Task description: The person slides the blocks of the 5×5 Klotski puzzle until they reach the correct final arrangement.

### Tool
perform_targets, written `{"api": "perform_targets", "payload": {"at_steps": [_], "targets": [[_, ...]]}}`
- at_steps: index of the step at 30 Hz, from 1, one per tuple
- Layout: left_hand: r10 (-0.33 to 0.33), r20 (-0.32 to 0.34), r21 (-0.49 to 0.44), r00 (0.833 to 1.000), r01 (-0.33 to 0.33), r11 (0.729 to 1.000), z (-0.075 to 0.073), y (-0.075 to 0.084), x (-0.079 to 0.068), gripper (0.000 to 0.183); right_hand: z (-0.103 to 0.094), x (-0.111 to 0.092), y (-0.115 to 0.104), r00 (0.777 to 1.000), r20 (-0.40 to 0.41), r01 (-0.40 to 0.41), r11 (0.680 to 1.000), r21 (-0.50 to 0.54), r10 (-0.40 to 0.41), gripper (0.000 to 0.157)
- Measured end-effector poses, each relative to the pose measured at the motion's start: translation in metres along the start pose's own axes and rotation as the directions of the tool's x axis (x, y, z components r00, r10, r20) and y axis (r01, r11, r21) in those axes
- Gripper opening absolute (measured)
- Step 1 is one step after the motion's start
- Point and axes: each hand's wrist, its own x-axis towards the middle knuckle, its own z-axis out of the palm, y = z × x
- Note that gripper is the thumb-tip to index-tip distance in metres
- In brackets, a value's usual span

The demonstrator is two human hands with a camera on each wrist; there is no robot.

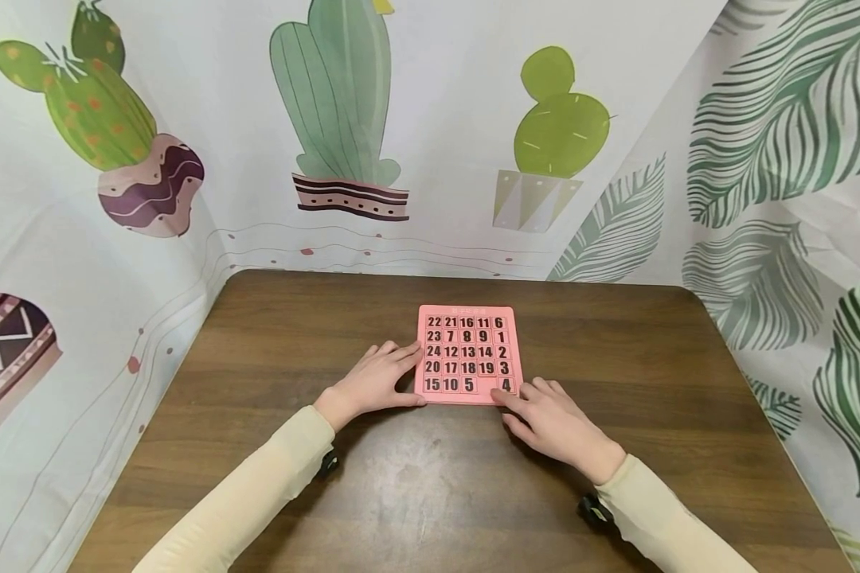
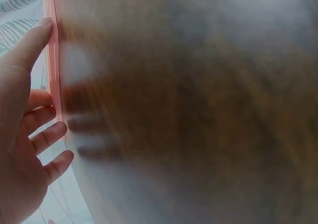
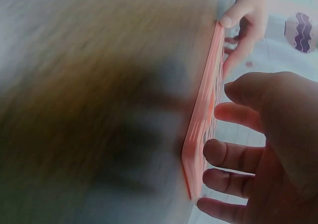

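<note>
A pink sliding number puzzle (image 1: 468, 352) lies flat on the table, its black-numbered tiles in rows. In the bottom row a gap shows between the 5 tile (image 1: 469, 385) and the 4 tile (image 1: 506, 386). My left hand (image 1: 376, 379) rests along the puzzle's left side, fingers extended at the edge and thumb at the near left corner. At the lower right is my right hand (image 1: 552, 422), its index fingertip on the gap beside the 4 tile. Its other fingers are relaxed and spread near the puzzle's right edge in the right wrist view.
The dark wooden table (image 1: 344, 318) reaches past the puzzle on all sides. Behind it hangs a white cloth (image 1: 444, 159) printed with cacti and leaves. A small dark device (image 1: 595, 509) shows under the right wrist, and another (image 1: 328, 461) under the left.
</note>
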Motion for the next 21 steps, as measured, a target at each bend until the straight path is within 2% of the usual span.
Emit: {"api": "perform_targets", "payload": {"at_steps": [12,21], "targets": [[-0.018,0.028,-0.003,0.999,0.018,1.0,0.003,0.0,0.002,0.093,0.001,0.02,-0.013,0.994,0.016,0.108,0.993,-0.048,-0.107,0.045],[-0.024,0.027,0.004,0.999,0.023,1.0,0.003,-0.001,0.002,0.093,0.002,0.026,-0.019,0.995,0.027,0.094,0.993,-0.066,-0.092,0.043]]}}
